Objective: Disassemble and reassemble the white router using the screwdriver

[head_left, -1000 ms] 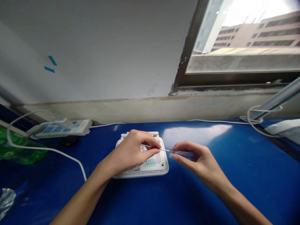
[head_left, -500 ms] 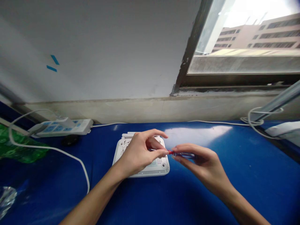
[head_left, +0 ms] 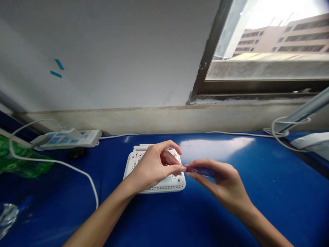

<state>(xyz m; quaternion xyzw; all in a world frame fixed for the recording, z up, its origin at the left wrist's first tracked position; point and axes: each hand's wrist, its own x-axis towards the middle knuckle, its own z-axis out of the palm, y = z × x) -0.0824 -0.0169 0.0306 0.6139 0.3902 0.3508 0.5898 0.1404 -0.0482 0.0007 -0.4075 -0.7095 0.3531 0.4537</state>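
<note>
A white perforated router (head_left: 156, 183) lies bottom-up on the blue table (head_left: 231, 206). My left hand (head_left: 154, 166) rests over it, thumb and fingers pinched around the metal shaft of a small screwdriver (head_left: 202, 170). My right hand (head_left: 218, 180) sits just right of the router, its fingers closed on the screwdriver's clear handle with a red collar. The two hands nearly touch at the fingertips. The screwdriver tip is hidden under my left fingers.
A white power strip (head_left: 68, 139) with a plug and white cable (head_left: 61, 164) lies at the back left. A green bag (head_left: 17, 161) sits at the left edge. More white cables (head_left: 280, 132) and a grey bar (head_left: 305, 109) are at the back right, under the window.
My left fingers slid along the shaft toward the handle, so the bare shaft seen a second ago is now covered. The hands drew closer together. The router stayed put.
</note>
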